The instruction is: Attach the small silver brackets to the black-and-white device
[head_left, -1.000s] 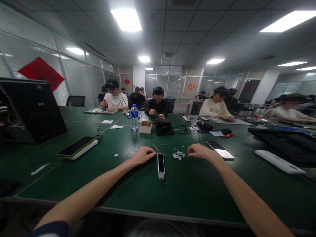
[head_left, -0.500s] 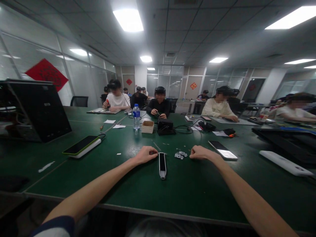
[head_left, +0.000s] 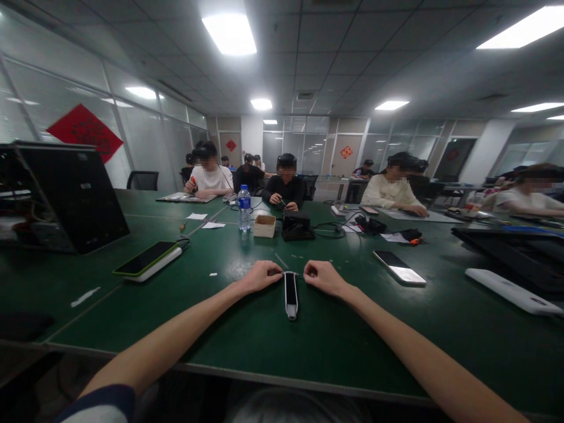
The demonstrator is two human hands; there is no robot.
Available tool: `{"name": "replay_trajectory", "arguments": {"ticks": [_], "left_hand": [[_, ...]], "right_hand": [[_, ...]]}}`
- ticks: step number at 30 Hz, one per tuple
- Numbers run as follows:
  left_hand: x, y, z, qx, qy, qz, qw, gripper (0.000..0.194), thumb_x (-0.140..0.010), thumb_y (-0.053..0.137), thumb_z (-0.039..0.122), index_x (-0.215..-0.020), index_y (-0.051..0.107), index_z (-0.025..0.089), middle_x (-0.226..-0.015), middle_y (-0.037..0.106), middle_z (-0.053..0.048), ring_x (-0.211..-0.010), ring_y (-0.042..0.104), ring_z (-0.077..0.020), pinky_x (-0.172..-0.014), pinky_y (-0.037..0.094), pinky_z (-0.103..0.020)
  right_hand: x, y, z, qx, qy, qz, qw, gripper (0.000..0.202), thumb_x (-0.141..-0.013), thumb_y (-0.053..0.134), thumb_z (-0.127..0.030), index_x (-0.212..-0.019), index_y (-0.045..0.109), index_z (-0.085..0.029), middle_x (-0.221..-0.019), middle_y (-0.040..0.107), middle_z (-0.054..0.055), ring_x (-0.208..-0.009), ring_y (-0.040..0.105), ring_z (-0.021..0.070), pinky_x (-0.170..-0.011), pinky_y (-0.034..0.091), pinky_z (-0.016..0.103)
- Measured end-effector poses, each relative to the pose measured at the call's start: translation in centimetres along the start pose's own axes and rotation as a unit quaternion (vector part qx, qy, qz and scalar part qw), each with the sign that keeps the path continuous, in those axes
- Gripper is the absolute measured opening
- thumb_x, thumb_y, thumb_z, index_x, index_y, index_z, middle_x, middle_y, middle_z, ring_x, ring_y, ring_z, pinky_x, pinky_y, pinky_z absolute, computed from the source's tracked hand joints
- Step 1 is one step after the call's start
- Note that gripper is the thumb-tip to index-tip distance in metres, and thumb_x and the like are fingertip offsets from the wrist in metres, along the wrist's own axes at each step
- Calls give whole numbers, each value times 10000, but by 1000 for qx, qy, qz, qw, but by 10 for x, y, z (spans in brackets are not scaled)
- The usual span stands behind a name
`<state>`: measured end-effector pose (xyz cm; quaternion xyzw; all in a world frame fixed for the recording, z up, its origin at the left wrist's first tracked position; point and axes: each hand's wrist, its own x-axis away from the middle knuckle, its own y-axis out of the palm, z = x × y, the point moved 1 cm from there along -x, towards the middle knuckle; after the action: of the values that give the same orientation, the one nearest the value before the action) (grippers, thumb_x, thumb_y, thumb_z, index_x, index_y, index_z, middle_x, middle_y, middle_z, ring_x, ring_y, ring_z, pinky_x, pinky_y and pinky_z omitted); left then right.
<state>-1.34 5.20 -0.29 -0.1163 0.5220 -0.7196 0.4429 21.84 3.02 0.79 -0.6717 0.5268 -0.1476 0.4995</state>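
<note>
A slim white pen-shaped device point(head_left: 291, 296) with a long dark screen lies on the green table, its tapered end toward me. My left hand point(head_left: 264, 275) is closed at the far left corner of this device, fingertips pinched together. What they hold, if anything, is too small to make out. On the other side, my right hand point(head_left: 325, 277) is also closed, its fingertips just right of the device's far end. A small thin bit seems to show near those fingertips, but I cannot name it. The small metal parts seen earlier are hidden by my right hand.
A phone point(head_left: 400, 269) lies on the right, near a white power bank point(head_left: 513, 292). To the left are a green-edged phone point(head_left: 147, 258) and a black computer case point(head_left: 83, 194). Ahead stand a water bottle point(head_left: 244, 210) and a small box point(head_left: 264, 227). Several people sit across the table.
My right hand has moved left from beside the pile of small metal parts to the device's far end, now covering the pile. My left hand has stayed in place.
</note>
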Motion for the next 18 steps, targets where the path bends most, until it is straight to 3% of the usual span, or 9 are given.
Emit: {"name": "replay_trajectory", "arguments": {"ticks": [18], "left_hand": [[1,-1,3,3,1,-2,1000,223,-859,557,298,-968,711,179,-879,702,-24,-739,594,-145,-662,425,-215]], "right_hand": [[-2,10,-2,-76,2,-16,997,162,-820,611,-313,-893,649,-173,-839,661,18,-738,582,142,-661,457,264]]}}
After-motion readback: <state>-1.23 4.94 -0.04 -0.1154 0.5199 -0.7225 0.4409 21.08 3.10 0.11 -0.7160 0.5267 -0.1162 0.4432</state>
